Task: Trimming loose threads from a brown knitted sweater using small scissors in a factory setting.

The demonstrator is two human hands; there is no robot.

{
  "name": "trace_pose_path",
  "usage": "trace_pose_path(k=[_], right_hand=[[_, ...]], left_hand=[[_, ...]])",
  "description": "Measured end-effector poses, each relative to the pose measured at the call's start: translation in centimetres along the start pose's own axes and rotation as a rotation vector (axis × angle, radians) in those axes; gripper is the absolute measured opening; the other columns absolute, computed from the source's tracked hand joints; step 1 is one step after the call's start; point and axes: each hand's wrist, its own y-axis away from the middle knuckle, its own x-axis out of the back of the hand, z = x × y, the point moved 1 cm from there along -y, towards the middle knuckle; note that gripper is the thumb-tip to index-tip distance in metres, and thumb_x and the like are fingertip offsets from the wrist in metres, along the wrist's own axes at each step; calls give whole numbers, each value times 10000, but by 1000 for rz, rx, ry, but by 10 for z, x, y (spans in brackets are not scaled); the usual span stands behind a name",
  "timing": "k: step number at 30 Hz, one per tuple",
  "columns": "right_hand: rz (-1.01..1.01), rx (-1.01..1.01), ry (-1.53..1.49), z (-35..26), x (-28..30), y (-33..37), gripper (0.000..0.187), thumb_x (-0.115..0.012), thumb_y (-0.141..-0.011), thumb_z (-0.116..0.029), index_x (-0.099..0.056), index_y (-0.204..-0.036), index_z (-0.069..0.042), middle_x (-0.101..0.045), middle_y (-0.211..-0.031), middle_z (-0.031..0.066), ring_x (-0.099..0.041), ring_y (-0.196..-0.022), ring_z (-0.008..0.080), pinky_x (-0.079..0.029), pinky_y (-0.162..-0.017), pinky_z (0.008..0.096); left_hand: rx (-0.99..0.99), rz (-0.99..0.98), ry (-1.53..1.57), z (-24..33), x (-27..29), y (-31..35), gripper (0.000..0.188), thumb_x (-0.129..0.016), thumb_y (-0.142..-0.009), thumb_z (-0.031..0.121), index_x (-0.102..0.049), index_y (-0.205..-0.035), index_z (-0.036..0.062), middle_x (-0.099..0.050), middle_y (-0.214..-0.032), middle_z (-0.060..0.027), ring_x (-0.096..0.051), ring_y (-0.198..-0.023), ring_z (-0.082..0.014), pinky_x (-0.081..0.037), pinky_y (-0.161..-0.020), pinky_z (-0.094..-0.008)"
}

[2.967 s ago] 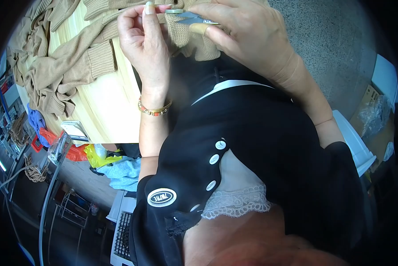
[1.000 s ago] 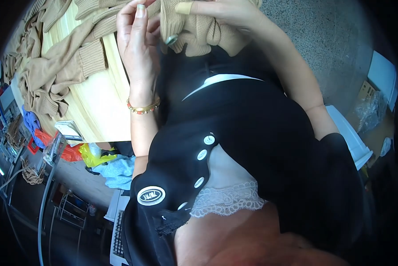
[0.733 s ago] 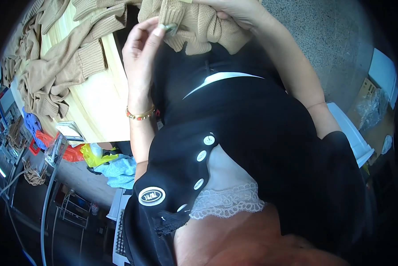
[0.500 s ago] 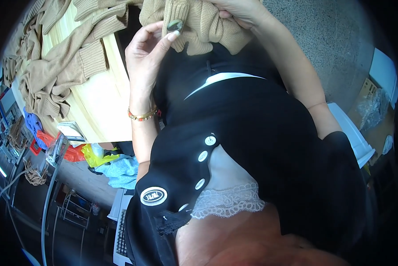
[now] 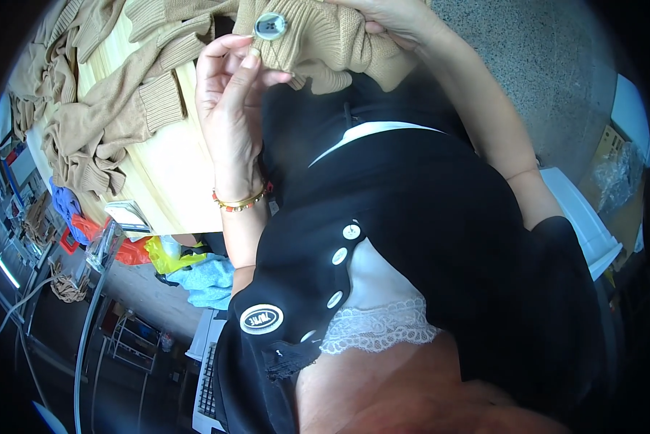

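A tan knitted sweater [image 5: 325, 36] lies bunched in front of me at the top of the view, over my dark clothes. A round, shiny grey-green button [image 5: 270, 26] faces up on its ribbed band. Just below the button, my left hand [image 5: 231, 94] pinches the edge of the band between thumb and forefinger, its other fingers loosely curled underneath. My right hand [image 5: 401, 22] grips the bunched knit on the right, with its fingertips partly hidden in the folds and by the frame's upper edge.
More tan knitted sweaters [image 5: 97, 130] are spread on a pale wooden table [image 5: 169, 173] to the left. Red and yellow plastic bags [image 5: 162, 253] and a light-blue cloth [image 5: 205, 278] sit below its edge. At the right stand a white plastic bin [image 5: 578, 217] and a cardboard box [image 5: 607, 155].
The button, tilted and partly covered by my left fingers before, now lies face up in plain sight. My left thumb and forefinger have moved off it to the band's edge. My right hand keeps its hold.
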Motion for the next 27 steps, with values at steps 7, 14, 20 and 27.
trace_pose_path(k=[7,14,20,27], right_hand=[[6,-22,3,0,-1,1,302,-652,-969,-280,-685,-1034,13,-660,-811,-7,-576,-631,33,-416,-510,157],[18,-53,125,-3,-2,3,290,-644,-970,-308,-693,-991,-23,-599,-692,-74,-460,-506,-6,-296,-430,154],[18,-63,80,-3,-4,5,276,-639,-969,-316,-692,-965,-45,-603,-687,-72,-456,-499,-10,-293,-426,154],[32,-132,115,-9,-4,9,271,-627,-977,-311,-690,-976,-47,-626,-700,-53,-467,-492,1,-302,-423,156]], left_hand=[[-70,123,-320,-26,5,0,485,-797,-786,-64,-512,-1171,15,-567,-1122,-63,-620,-911,-100,-540,-743,-206],[-39,163,-479,-51,11,-5,321,-756,-865,8,-559,-1118,-6,-656,-947,-60,-626,-830,-58,-514,-696,-174],[-91,203,-396,-65,9,-14,315,-772,-850,7,-597,-1109,-23,-656,-897,-39,-608,-780,-32,-502,-678,-157],[-125,239,-417,-78,12,-22,253,-795,-831,21,-646,-1028,-29,-611,-949,-26,-601,-758,-28,-507,-677,-163]])
